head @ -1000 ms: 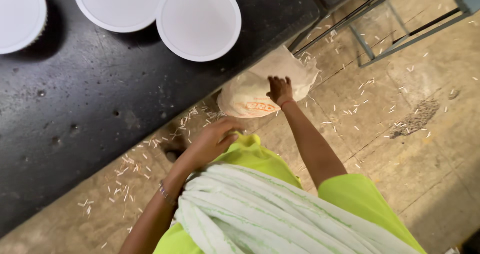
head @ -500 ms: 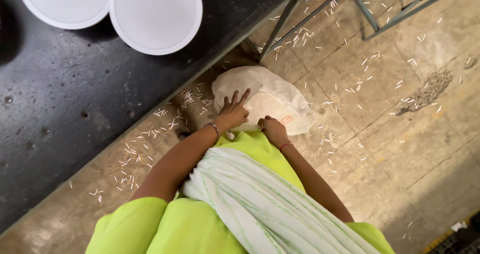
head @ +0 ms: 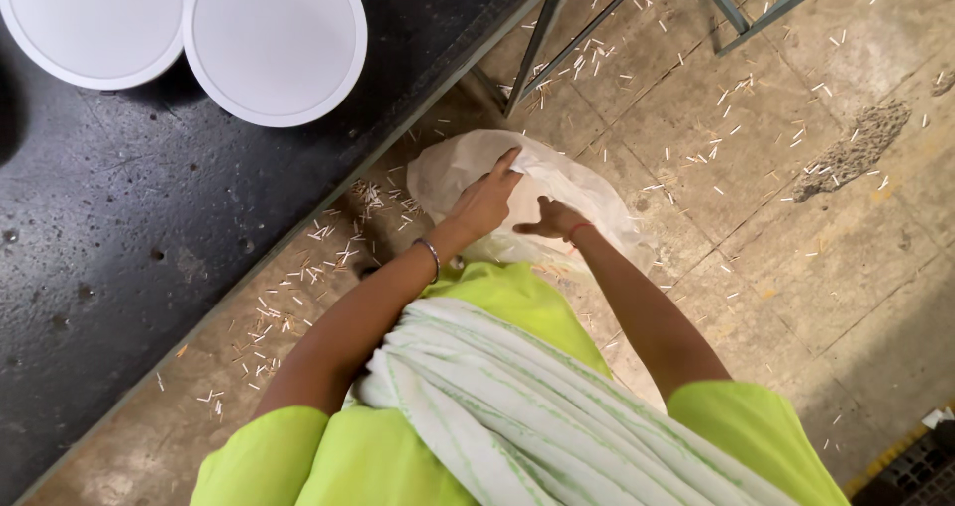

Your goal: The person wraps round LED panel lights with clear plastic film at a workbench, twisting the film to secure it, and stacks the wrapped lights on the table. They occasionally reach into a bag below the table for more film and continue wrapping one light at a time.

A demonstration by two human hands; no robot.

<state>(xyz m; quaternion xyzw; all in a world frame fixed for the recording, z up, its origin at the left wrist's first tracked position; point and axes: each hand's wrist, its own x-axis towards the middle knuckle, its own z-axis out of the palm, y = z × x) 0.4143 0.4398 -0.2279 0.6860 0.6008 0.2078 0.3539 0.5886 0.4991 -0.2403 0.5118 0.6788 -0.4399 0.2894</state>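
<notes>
A crumpled white plastic sack (head: pixel 587 202) lies on the concrete floor below me, beside the black worktable (head: pixel 119 237). My left hand (head: pixel 485 200) rests on top of the sack with fingers spread, a metal bangle on the wrist. My right hand (head: pixel 550 218) reaches into the sack's folds just to the right; its fingers are partly hidden, so whether it grips the plastic is unclear. I wear a bright yellow-green garment with a white striped cloth (head: pixel 517 406) draped over it.
Two round white lids or bowls (head: pixel 275 43) (head: pixel 90 18) sit on the black table at top left. Many small pale sticks (head: pixel 328 232) litter the floor. Metal frame legs (head: pixel 557 28) stand at the top, a rough patch (head: pixel 851 148) to the right.
The view has shifted so the white rounds moved left. Both hands came together onto the sack; my left hand moved from the floor near my body up onto it.
</notes>
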